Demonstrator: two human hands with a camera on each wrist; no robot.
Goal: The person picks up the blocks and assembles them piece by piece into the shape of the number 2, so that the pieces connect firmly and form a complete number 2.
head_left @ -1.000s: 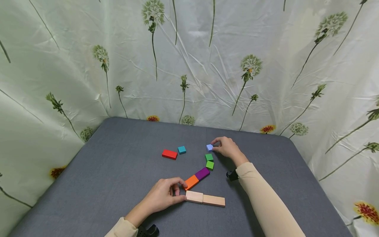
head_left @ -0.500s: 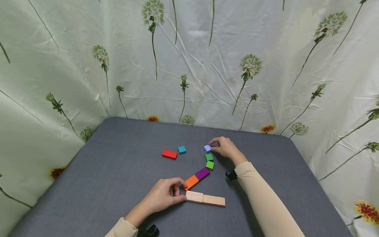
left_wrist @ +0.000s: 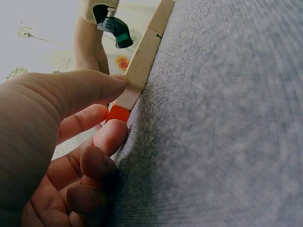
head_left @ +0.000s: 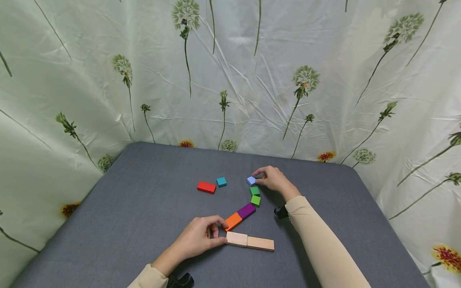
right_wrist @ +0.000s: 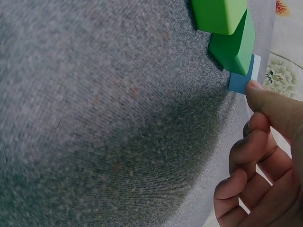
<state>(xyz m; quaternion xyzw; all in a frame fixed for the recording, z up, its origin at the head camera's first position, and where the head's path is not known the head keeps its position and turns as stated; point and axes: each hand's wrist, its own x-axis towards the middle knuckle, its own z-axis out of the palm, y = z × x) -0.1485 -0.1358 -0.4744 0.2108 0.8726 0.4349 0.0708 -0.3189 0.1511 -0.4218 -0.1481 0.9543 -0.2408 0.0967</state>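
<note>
My right hand [head_left: 275, 182] pinches a light blue block [head_left: 251, 181] between thumb and fingers at the far end of a curved row. In the right wrist view the thumb lies on the blue block [right_wrist: 240, 81], close against a dark green block [right_wrist: 234, 47]. A lime green block [head_left: 255, 201], a purple block [head_left: 246, 211] and an orange block [head_left: 233, 221] continue the row nearer me. My left hand [head_left: 198, 236] rests at the row's near corner, its thumb touching a plain wooden block [head_left: 236, 239] and a finger at the orange block's end.
A second wooden block [head_left: 261, 243] extends the plain one rightward. A red block [head_left: 206, 187] and a teal block [head_left: 221, 182] lie apart, left of the row. Behind the grey table [head_left: 151, 184] hangs a flower-printed cloth [head_left: 252, 80].
My right hand has shifted slightly left and a little nearer me, sliding the light blue block to the end of the row by the dark green one. The left hand has stayed still.
</note>
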